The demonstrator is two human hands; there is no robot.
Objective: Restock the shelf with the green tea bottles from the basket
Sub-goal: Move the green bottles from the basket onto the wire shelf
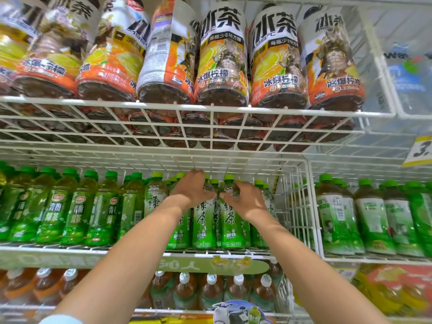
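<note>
- Shop aisle, white wire shelf [233, 252] across the middle; big iced-tea bottles [222, 61] on the tier at 12 o'clock. Basket not in view.
- Left hand [194, 190] curled over the shoulder of a green tea bottle [203, 225], dead centre.
- Right hand [245, 199] clamped round the neighbour bottle [231, 225], touching it at 3 o'clock.
- Judgement: placing step. Both bottles stand in the front row.
- Next: square them upright, let go, return for more.

top-shelf bottles [222, 54]: 冰茶, 冰爆柠檬; green tea bottles [230, 220]: 绿茶; yellow price tag [420, 149]: "3."
</note>
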